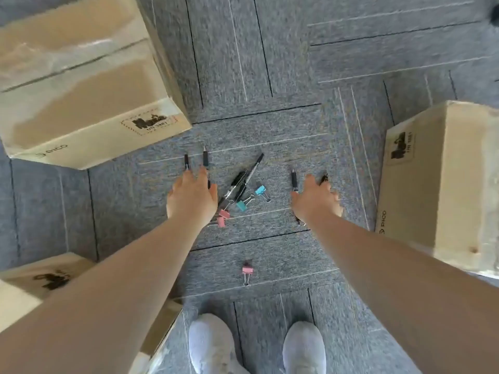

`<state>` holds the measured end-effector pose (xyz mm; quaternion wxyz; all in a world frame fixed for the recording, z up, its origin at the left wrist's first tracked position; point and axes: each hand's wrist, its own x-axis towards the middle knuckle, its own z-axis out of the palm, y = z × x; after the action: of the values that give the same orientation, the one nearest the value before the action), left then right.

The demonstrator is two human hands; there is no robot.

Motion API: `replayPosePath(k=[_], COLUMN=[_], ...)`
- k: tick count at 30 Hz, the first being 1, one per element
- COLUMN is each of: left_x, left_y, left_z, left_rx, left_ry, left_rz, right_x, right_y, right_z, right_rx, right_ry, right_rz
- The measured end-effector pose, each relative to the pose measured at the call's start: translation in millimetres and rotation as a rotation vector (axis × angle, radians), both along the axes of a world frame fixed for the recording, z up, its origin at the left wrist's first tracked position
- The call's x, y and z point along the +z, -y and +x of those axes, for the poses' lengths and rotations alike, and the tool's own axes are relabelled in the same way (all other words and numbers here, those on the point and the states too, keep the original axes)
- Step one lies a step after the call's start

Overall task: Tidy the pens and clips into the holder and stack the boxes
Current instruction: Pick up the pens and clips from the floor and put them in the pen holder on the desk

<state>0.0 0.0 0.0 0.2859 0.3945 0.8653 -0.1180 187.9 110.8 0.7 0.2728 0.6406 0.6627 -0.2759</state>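
Both hands reach over scattered pens.
Left hand point(192, 197) and right hand point(316, 201) spread wide, holding nothing; middle pen point(244, 181) points toward 1 o'clock.

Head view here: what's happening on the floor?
A person stands over a grey carpet, reaching down with both hands. The left hand and right hand hover, fingers spread, above scattered pens and pink and blue binder clips; neither plainly holds anything. One pink clip lies apart, nearer the shoes. Three cardboard boxes sit separately, unstacked. No holder is visible.
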Motion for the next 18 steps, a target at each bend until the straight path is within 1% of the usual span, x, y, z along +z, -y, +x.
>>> replayPosePath(k=[3, 5, 9, 12, 14, 16, 18], left_x=[-30.9, -49.1, -73.2, -83.6, -89.5, -94.9, -99.0], left_y=[-3.4, -9.0, -21.9, -25.7, -25.7, -27.2, -30.7], left_z=[-2.1, -4.8, -15.6, -19.9, -21.0, -19.1, -15.3], left_rx=[0.116, 0.168, 0.304, 0.433, 0.457, 0.438, 0.427], left_ry=[-0.009, 0.005, 0.015, 0.019, -0.002, 0.006, 0.034], left_rz=[-0.021, -0.017, 0.012, 0.020, 0.036, 0.058, 0.080], right_x=[-33.2, -49.1, -67.6, -76.7, -80.2, -83.4, -86.5], right_y=[-3.3, -7.7, -13.9, -13.9, -15.2, -18.8, -21.3], right_z=[1.2, -0.2, -4.7, -6.2, -6.3, -6.4, -7.2], right_rx=[-0.097, -0.170, -0.152, -0.183, -0.235, -0.274, -0.261], right_ry=[0.056, 0.039, -0.002, -0.061, -0.088, -0.097, -0.102], right_rz=[0.018, 0.019, 0.092, 0.112, 0.112, 0.114, 0.117])
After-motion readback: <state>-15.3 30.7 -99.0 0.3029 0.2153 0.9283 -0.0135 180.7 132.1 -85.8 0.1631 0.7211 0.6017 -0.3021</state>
